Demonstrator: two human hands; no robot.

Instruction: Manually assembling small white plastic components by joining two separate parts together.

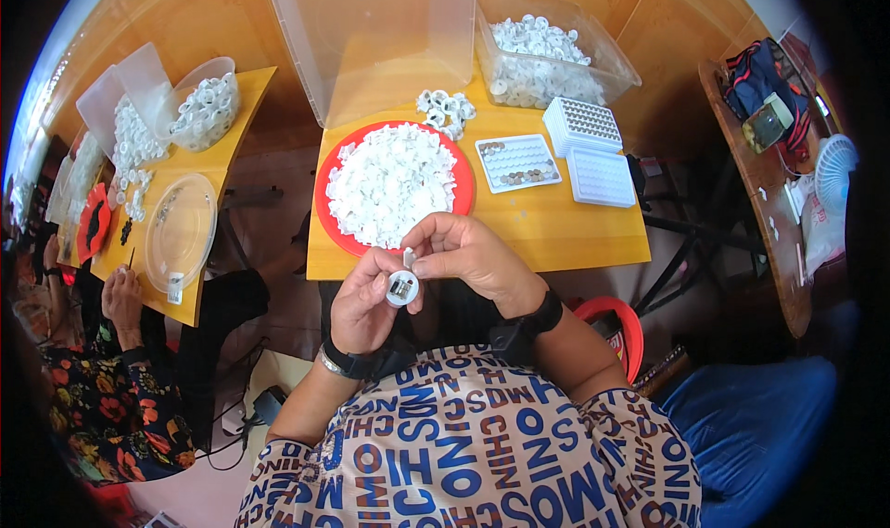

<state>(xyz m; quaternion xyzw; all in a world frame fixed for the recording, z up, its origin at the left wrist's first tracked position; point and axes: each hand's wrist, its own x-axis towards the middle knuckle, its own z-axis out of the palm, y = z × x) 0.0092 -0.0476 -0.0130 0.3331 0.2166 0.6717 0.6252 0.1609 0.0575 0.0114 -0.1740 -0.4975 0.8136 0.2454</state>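
Observation:
Above my lap, at the table's near edge, both hands work close together. My left hand (362, 302) pinches a round white plastic housing (402, 290) with dark and metal-looking parts inside its open face. In the fingertips of my right hand (464, 257) is a small white plastic piece (409, 257), held just above the housing's rim; whether the two touch I cannot tell. Just beyond my hands, a round red tray (466, 178) carries a heap of small white plastic pieces (394, 185).
White rings (447, 111) lie behind the tray. To the right are a white tray of small discs (519, 164), stacked white trays (584, 127) and a see-through bin (616, 64) of white parts. A co-worker's hand (121, 298) is at the left table, near a see-through lid (211, 222).

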